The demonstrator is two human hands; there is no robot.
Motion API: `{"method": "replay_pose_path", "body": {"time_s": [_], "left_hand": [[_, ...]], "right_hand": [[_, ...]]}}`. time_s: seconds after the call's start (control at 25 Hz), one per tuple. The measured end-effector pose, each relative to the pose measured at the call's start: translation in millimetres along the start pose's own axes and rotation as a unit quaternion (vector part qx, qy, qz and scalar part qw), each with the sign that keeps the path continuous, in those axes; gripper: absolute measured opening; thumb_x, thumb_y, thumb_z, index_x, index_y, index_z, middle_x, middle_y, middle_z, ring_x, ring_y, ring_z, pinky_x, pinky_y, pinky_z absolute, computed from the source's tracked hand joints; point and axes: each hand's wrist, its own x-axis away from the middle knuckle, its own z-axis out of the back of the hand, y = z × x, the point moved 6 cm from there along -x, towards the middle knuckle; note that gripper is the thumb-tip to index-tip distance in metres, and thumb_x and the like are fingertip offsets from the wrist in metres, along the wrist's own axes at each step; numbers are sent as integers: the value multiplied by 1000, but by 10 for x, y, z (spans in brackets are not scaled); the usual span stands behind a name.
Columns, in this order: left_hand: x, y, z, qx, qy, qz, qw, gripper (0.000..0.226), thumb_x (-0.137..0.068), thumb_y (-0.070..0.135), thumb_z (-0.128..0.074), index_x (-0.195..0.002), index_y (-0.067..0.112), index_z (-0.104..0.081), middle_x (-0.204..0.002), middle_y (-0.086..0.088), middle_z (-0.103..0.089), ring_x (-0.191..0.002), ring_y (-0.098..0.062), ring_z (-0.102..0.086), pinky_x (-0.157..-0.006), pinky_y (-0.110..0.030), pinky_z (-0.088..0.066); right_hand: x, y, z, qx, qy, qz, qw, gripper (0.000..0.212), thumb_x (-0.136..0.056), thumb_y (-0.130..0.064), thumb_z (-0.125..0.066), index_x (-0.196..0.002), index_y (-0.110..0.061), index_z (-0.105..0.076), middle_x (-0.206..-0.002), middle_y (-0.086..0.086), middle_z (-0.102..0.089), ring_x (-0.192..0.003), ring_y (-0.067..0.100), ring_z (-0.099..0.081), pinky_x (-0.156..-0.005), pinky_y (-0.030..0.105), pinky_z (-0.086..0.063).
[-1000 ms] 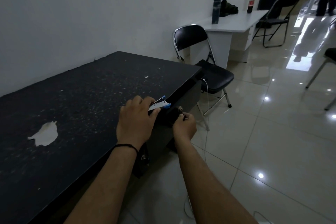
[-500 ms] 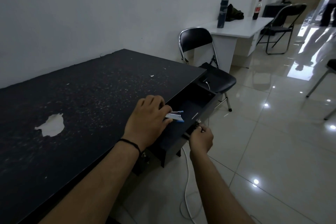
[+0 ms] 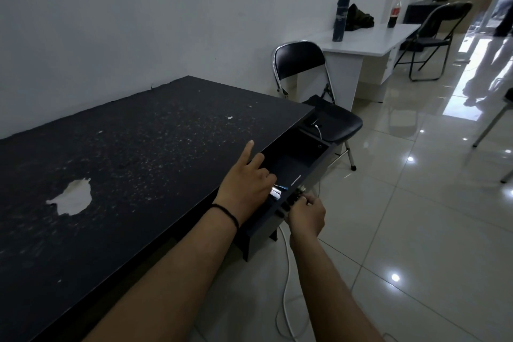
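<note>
At the front edge of the black desk [image 3: 138,147], seen from the head camera, the drawer [image 3: 294,166] stands open and sticks out over the tiled floor. Its inside is dark, and I can make out only a thin pale strip near the front wall.

My left hand [image 3: 247,183] lies over the desk edge, just above the near end of the drawer. Its index finger is stretched out and points up, while the other fingers are curled and hold some small white-and-blue pieces [image 3: 278,191]. I cannot tell what these pieces are. My right hand [image 3: 306,212] is at the drawer front, where its fingertips pinch a small metal key [image 3: 301,189].

To the right of the drawer the floor is open and shiny, with wide room for moving. Behind the drawer, the far corner almost touches the seat of a black folding chair [image 3: 330,119], so that side is tight. A phone [image 3: 312,125] lies on this seat with a white cable [image 3: 286,280], and a white cable also runs on the floor under the drawer, between my two forearms.

On the desk top there is a white worn patch [image 3: 72,197], well apart from my hands. Further back stands a white table [image 3: 369,36] with a dark blue bottle [image 3: 341,19] and a cola bottle [image 3: 394,12]. A second folding chair [image 3: 433,39] stands beside it.
</note>
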Motion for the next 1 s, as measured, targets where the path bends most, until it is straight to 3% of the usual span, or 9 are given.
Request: {"method": "replay_pose_path", "body": {"time_s": [0.16,0.28,0.44,0.56,0.64,0.72,0.8,0.92,1.0], "left_hand": [[-101,59,-92,-3,-29,2,1000,23,-102,21,-41,-112,18,-62,-91,0,-71,-140,-31,-34,-119,-57,13],[-145,85,-137,-6,-27,1,1000,25,-103,23,-42,-121,19,-59,-99,0,-71,-142,-31,-33,-120,-57,10],[-114,21,-14,61,60,10,996,36,-101,17,-36,-133,20,-54,-134,-8,-54,-137,-29,-35,-122,-50,-14],[9,-131,82,95,103,56,989,36,-98,16,-38,-128,21,-58,-141,-7,-46,-134,-29,-35,-112,-43,-28],[103,-213,100,106,105,83,985,33,-98,20,-44,-128,23,-58,-140,-6,-44,-130,-28,-38,-106,-41,-34],[216,-294,133,116,111,106,981,34,-97,27,-50,-131,24,-55,-141,-6,-44,-128,-27,-41,-104,-39,-37],[353,-424,191,124,121,140,975,35,-97,36,-52,-129,25,-55,-139,-5,-47,-126,-26,-44,-103,-39,-38],[635,-743,254,127,133,213,960,34,-95,41,-53,-125,25,-58,-133,-5,-53,-121,-25,-48,-104,-41,-39],[950,-1066,252,130,135,286,940,37,-95,42,-54,-127,23,-59,-135,-7,-53,-124,-26,-49,-106,-45,-39]], "right_hand": [[14,-11,-3,-2,4,0,1000,19,-96,-19,-48,-106,-20,-65,-94,5,-67,-85,27,-68,-79,50,-59],[4,-5,2,-2,0,-3,1000,18,-96,-18,-47,-104,-21,-64,-95,4,-66,-86,25,-66,-79,51,-59],[19,-13,9,-8,-8,-20,1000,19,-97,-18,-46,-107,-22,-62,-101,7,-67,-86,24,-65,-80,50,-59],[97,-88,35,5,-1,-19,1000,27,-96,-16,-47,-120,-20,-59,-117,10,-63,-84,22,-62,-76,43,-56],[200,-197,41,17,13,0,1000,36,-96,-16,-48,-132,-20,-51,-133,11,-50,-85,20,-58,-75,39,-49],[332,-371,72,34,44,58,997,43,-94,-16,-48,-137,-22,-47,-141,10,-41,-106,27,-55,-85,44,-49],[528,-639,64,85,70,178,978,44,-90,-18,-51,-134,-24,-52,-143,6,-43,-125,28,-45,-97,47,-44],[953,-1011,-221,165,28,346,923,33,-90,-25,-55,-121,-27,-63,-135,-3,-52,-130,20,-42,-107,45,-34],[1291,-1160,-544,179,-32,407,895,30,-91,-26,-55,-119,-26,-66,-129,-5,-56,-127,19,-44,-108,45,-36]]}}
